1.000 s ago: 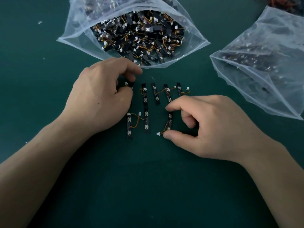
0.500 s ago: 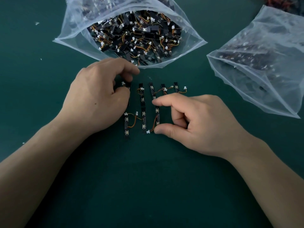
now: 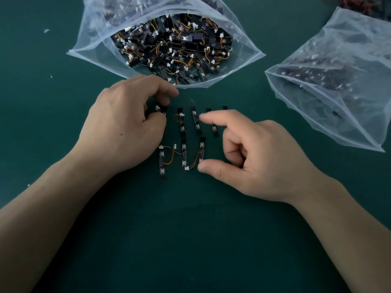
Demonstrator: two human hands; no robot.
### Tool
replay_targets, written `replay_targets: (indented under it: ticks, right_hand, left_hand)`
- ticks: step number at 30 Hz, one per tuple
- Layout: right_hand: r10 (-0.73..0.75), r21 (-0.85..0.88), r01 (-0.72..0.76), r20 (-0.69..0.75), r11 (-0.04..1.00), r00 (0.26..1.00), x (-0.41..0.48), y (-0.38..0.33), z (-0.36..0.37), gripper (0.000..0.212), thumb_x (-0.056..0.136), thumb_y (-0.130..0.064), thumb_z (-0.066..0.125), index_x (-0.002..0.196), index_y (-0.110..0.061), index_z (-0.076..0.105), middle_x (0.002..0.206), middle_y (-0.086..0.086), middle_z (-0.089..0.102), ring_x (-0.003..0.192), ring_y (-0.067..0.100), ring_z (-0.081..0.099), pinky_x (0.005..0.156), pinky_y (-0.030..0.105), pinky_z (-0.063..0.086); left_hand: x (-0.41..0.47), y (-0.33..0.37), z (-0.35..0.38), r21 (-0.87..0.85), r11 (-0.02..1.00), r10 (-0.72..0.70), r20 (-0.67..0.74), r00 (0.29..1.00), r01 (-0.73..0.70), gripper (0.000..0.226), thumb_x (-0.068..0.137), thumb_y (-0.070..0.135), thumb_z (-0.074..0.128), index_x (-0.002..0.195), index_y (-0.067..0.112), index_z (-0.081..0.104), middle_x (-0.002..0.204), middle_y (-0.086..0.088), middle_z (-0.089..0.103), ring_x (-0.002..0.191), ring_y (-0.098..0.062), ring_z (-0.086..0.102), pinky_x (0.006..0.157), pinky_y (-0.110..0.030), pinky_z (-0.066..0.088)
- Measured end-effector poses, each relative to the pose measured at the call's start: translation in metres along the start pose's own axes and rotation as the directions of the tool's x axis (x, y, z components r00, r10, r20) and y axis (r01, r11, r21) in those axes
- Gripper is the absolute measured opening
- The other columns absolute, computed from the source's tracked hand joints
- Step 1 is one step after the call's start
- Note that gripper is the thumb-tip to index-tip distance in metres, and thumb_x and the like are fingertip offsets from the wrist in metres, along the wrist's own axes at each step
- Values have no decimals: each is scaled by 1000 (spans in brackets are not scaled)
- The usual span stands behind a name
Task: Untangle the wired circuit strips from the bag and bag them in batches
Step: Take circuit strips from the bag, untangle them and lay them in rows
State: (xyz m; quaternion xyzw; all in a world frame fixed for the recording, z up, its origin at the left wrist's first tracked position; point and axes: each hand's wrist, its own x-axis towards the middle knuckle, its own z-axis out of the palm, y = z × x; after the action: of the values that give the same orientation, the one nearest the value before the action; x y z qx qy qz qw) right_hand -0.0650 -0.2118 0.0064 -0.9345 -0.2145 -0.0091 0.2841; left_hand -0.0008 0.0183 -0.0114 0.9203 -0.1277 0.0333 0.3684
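Several black wired circuit strips (image 3: 183, 154) lie in two rows on the green table (image 3: 190, 240), between my hands. My left hand (image 3: 122, 127) pinches the top-left strip (image 3: 163, 111) between thumb and curled fingers. My right hand (image 3: 251, 157) hovers at the rows' right side. Its index finger stretches out over the upper row, and its thumb tip sits beside the lower end of the rightmost lower strip (image 3: 202, 148), which lies free. An open clear bag (image 3: 93, 47) packed with tangled strips lies just beyond my left hand.
A second clear bag (image 3: 338, 87) holding strips lies at the right, its mouth facing left. A pile of red and dark wired parts (image 3: 359, 4) shows at the top right corner. Small white scraps (image 3: 46, 30) dot the table at left.
My right hand slid a strip left into the lower row and let go, its index finger lifting away toward the upper row. My left hand kept its pinch on the top-left strip.
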Motion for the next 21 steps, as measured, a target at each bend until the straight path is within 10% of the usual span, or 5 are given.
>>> replay_targets:
  ticks: [21]
  right_hand:
    - [-50,-23,46,-237,999,970,1,8,6,21,99,-36,67,93,-17,75,62,-13,55,55,5,49,53,28,40]
  left_hand:
    - [1,-3,1,-115,992,-57,13,998,58,52,80,10,44,114,40,70,101,28,68,76,-1,58,69,-25,43]
